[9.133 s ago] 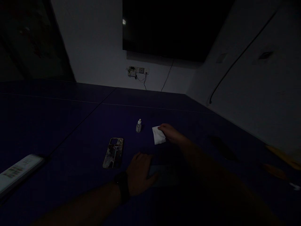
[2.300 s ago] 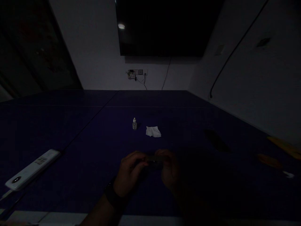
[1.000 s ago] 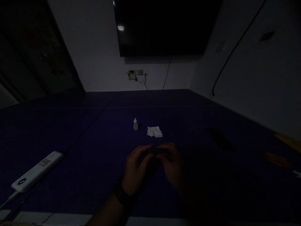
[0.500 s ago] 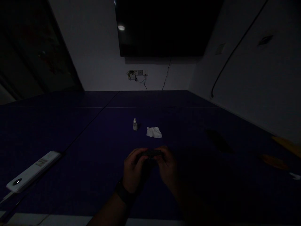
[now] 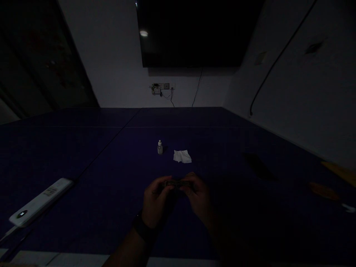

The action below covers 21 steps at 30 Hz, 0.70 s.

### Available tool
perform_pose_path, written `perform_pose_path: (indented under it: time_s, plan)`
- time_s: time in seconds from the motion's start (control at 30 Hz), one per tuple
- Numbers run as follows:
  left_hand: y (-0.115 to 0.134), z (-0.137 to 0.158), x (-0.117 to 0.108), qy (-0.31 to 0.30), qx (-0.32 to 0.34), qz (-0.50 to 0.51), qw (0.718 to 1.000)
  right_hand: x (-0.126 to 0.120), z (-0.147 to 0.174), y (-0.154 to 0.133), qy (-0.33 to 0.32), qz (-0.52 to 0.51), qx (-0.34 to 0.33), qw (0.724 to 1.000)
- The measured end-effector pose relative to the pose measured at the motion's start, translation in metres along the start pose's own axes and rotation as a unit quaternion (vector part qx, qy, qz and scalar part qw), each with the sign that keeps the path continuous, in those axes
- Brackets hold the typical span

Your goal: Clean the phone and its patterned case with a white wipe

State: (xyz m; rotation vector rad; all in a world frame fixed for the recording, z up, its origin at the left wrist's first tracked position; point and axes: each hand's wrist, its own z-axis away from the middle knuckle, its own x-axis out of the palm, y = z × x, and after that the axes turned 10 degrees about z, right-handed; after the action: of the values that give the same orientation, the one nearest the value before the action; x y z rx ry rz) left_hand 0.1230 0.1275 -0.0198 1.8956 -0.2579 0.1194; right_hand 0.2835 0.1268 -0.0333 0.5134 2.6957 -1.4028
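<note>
In dim light, my left hand point(image 5: 154, 200) and my right hand point(image 5: 199, 196) hold a small, narrow, dark object point(image 5: 178, 183) between them. Each pinches one end of it with thumb and fingers. It lies level, a short way above the dark blue tabletop point(image 5: 111, 185); its kind is too dark to make out. A white cloth or tissue point(image 5: 182, 156) lies flat just beyond my hands. To the left of that stands a small clear bottle point(image 5: 160, 148) with a white cap.
A long white device point(image 5: 41, 202) with a cord lies at the left. On the right are a dark flat rectangle point(image 5: 258, 166), an orange-brown item point(image 5: 325, 191) and a small white item point(image 5: 348, 208). A large screen point(image 5: 200, 33) hangs above wall sockets point(image 5: 164, 87).
My left hand has shifted slightly left and down. The dark object shows a little wider between my fingers, its left end moved outward. Both hands keep their pinch on it.
</note>
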Motion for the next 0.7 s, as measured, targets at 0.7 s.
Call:
perform_pose_path:
  time_s: [0.7]
  plan:
    - [0.002, -0.008, -0.037, -0.137, -0.369, 0.034, 0.919, 0.007, -0.018, -0.006, 0.129, -0.023, 0.212, 0.968]
